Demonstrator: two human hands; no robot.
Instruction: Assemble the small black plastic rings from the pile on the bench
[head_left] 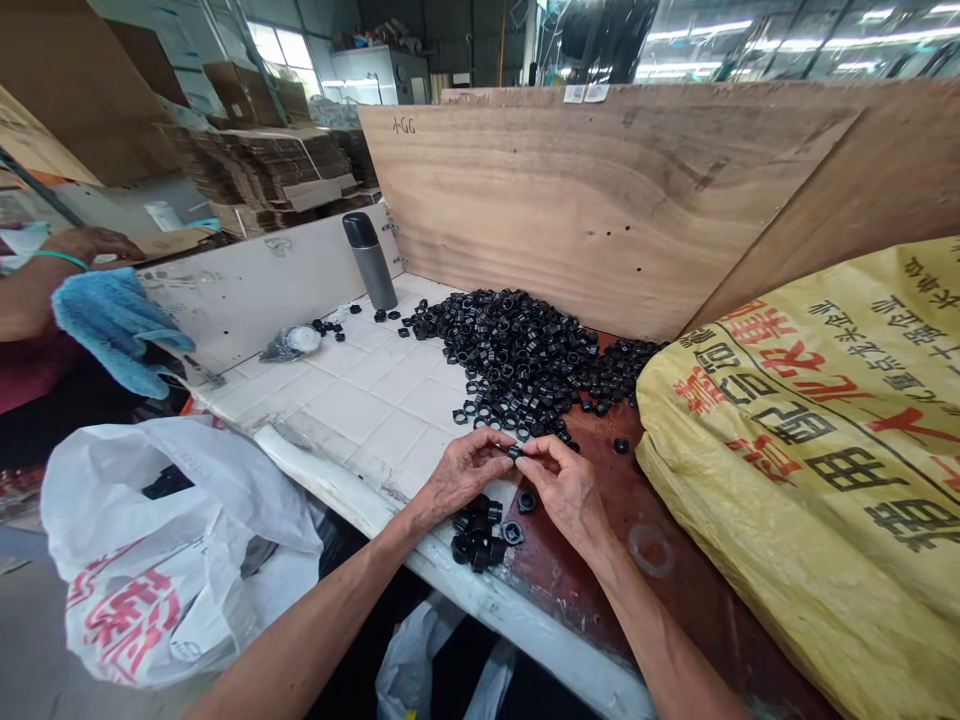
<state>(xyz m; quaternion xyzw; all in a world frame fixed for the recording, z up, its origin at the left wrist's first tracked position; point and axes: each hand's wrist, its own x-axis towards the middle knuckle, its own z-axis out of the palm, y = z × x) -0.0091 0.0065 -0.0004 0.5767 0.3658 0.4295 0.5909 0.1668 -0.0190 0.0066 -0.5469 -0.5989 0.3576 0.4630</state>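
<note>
Between the fingertips of both hands is a small black plastic ring [515, 452]. My left hand [466, 468] pinches it from the left, and my right hand [559, 480] pinches it from the right. Just beyond my fingers lies a large heap of black plastic rings [510, 350]. Close below my hands sits a small cluster of black plastic fittings [477, 540], thicker than the rings. Two round black pieces lie beside that cluster, one of them a fitting with a grey inside [513, 532]. Fingers cover part of the held ring.
A yellow printed sack [810, 470] borders the right side. At the back stands a wooden board [585, 200]. A grey bottle [370, 262] and a small clear bag [292, 343] are on the white tiles. A white plastic bag [180, 540] hangs left; another person's arm [37, 280] is beyond.
</note>
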